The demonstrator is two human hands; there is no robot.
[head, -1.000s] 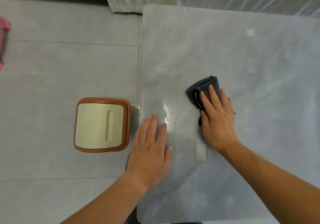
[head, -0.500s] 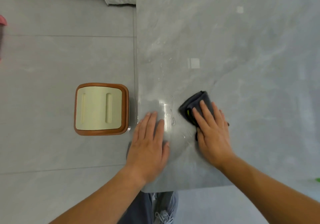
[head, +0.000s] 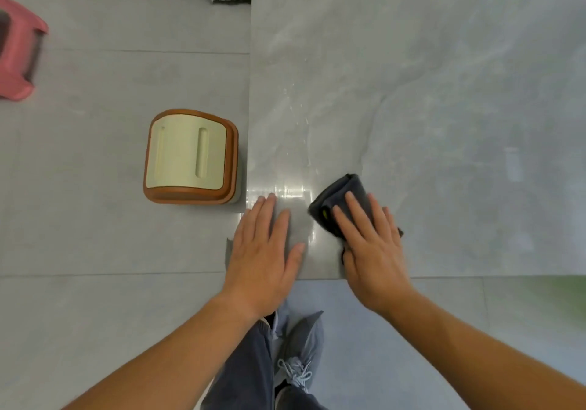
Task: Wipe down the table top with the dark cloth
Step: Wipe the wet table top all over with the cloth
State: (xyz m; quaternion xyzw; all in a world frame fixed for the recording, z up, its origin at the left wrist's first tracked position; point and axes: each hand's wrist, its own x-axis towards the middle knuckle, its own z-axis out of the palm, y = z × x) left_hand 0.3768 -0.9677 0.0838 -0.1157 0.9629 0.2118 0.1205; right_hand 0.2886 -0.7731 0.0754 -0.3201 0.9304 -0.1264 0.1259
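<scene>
Right hand point(head: 375, 251), grip flat and apart, is pressing the dark cloth point(head: 333, 194) poking toward 11 o'clock; left hand point(head: 263, 251) is lying flat at its 9 o'clock.

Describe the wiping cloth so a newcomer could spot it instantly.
Find the grey table top, then its near left corner. There the right hand presses flat on a folded dark cloth: the only dark thing on the pale top, with a yellow-green tag.

Head view: looking almost straight down from the person's head onto the near left corner of the bench point(head: 412, 92).
Facing: pointing forward and down, floor point(head: 95, 235) showing at left and below.
Nearness: sitting close, forearms point(head: 165, 359) filling the lower frame.
</scene>
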